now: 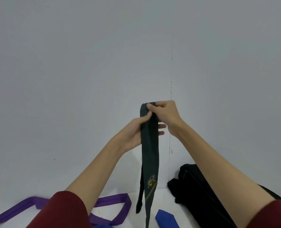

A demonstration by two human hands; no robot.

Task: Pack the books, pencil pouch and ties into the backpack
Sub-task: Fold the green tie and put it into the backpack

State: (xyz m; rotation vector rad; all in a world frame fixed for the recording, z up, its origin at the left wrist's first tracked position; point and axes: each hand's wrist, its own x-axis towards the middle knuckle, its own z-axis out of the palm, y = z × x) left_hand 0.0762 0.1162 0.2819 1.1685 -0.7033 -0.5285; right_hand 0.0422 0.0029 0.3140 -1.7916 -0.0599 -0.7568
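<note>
The dark green tie point(150, 145) is held up in the air, folded over at its top, long axis running straight down from the fold. The fold is pinched by the right hand point(165, 116), thumb in front and fingers curled behind the fabric. Just below the fold the tie is gripped by the left hand point(136, 132): thumb pressed across the front, straight fingers showing past the tie's right edge. Both hands are in contact with the tie and touch each other at the thumbs. The crest point(151, 180) is seen low on the wide blade, well below the fold; a narrower tail hangs beside it on the left. The lower ends reach down past the frame edge, so whether the white surface point(161, 199) is touched cannot be told. The black backpack point(194, 195) lies below and to the right of the fold, nearer the right arm; its opening is not clearly shown. A purple tie point(113, 200) is spread out below and left of the fold, and a blue tie point(167, 218) lies directly below it, just right of the hanging ends. Judged: folding is in hand, and since the length hangs vertically from the fingers, a second doubling is probably needed before a rightward, downward carry to the backpack. Books and pencil pouch are not in view.
</note>
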